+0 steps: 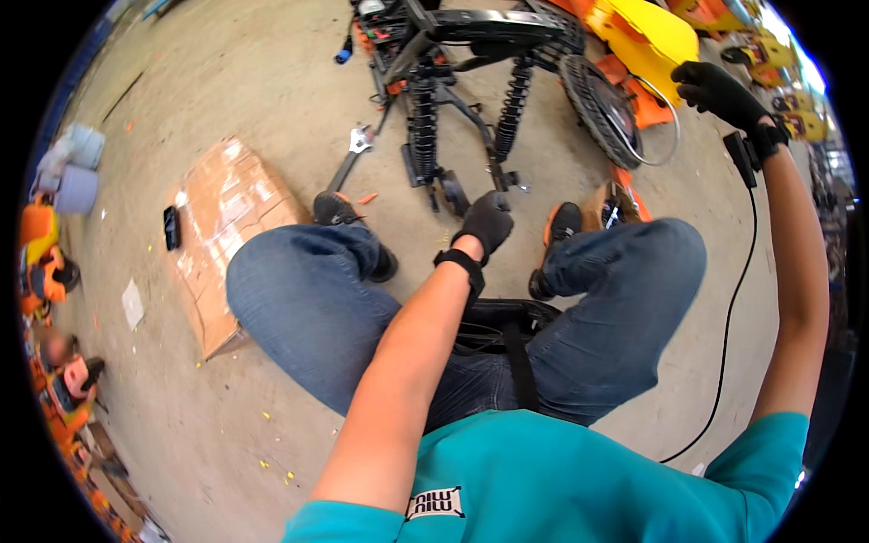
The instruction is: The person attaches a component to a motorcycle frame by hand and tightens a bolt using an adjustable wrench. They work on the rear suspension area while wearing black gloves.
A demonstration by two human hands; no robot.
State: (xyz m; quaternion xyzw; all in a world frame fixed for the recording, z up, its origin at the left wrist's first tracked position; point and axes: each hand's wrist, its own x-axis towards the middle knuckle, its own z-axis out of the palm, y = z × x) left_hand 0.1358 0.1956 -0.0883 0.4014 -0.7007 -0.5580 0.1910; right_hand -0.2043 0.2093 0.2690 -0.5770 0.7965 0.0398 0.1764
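My left hand, in a black glove, is in front of my lap just below a black vehicle frame with two coil-spring shock absorbers. Its fingers are curled closed, and anything inside them is hidden. Raised at the far right, my right hand wears a black glove too; its fingers are bent but apart, with nothing visible in them. Near it are a yellow plastic panel, a spoked wheel with a black tyre and a thin pale looped cable. An adjustable wrench lies by my left shoe.
A taped cardboard box is beside my left knee, with a small black object at its edge. A black cord hangs from a device at my right wrist. Pale buckets and orange-yellow machines are at left.
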